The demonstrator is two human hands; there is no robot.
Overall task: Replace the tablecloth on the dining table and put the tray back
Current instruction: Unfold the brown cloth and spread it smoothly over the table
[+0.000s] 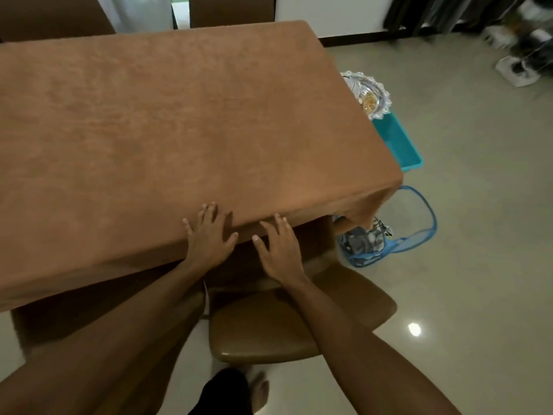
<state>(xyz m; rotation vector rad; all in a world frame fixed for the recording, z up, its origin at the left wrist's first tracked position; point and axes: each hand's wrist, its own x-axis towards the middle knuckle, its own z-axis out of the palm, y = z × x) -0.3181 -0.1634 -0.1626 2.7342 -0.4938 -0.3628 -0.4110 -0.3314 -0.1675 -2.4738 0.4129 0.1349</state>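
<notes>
A brown tablecloth [167,124] covers the whole dining table and hangs over its near and right edges. My left hand [208,238] lies flat with spread fingers on the cloth at the near edge. Just to its right, my right hand [279,250] rests with straight fingers on the cloth's overhang below the edge. A glass tray [372,97] with a scalloped rim and some yellowish bits in it sits beyond the table's right side, partly hidden by the cloth.
A teal plastic bin [399,145] stands under the tray, right of the table. A blue mesh basket [389,235] with dark fabric inside sits at the near right corner. A brown chair [287,322] is tucked below my arms. More chairs stand at the far side.
</notes>
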